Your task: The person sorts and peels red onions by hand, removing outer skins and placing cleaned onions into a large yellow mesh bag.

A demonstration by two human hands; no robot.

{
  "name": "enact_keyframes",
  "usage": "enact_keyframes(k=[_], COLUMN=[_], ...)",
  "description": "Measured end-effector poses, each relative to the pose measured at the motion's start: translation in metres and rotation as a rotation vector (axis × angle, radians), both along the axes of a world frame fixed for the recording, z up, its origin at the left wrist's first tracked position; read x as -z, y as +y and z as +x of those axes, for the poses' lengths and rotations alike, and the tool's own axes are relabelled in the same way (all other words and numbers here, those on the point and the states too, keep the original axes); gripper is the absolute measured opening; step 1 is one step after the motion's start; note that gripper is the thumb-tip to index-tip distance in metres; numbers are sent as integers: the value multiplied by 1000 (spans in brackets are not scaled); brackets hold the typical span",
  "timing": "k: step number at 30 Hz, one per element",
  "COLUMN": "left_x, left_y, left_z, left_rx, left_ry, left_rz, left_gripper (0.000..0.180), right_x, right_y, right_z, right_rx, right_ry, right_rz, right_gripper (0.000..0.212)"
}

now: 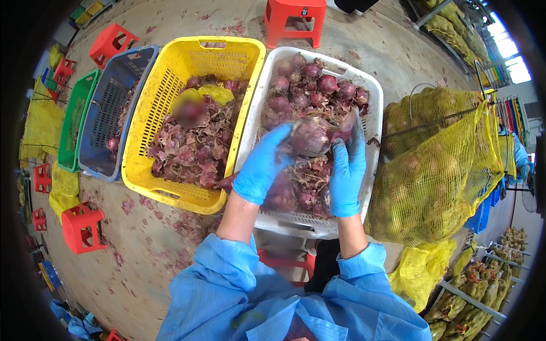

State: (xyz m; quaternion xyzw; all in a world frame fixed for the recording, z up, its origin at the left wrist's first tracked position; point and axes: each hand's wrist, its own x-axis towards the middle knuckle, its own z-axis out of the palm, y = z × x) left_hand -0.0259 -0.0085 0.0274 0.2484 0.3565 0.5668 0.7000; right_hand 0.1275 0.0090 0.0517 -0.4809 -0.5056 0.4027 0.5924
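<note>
Now we grasp a red onion (310, 135) with left hand (263, 165) and right hand (347, 170) over the white basket (372, 122); concrete floor (148, 244) lies open at seven o'clock.

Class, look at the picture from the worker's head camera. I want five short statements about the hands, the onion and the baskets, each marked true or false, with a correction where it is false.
1. Both hands wear blue gloves. True: the left hand and the right hand are gloved in blue.
2. The hands hold a red onion between them. True.
3. The onion is held over the yellow basket. False: it is over the white basket of red onions.
4. The yellow basket holds mostly loose onion skins. True.
5. The mesh sack on the person's right is red. False: it is yellow.
</note>
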Motion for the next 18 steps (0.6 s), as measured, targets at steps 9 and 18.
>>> enact_keyframes(k=[9, 18], left_x=[31, -7], left_y=[9, 10], left_z=[11, 14], left_rx=[20, -37], left_ry=[-445, -240], left_rz=[420, -242], left_gripper=[55, 43], right_x=[8, -6], right_y=[10, 3], right_z=[19, 17], right_rx=[-166, -488], right_ry=[122, 150], right_rz=[-243, -332], right_gripper=[45, 62])
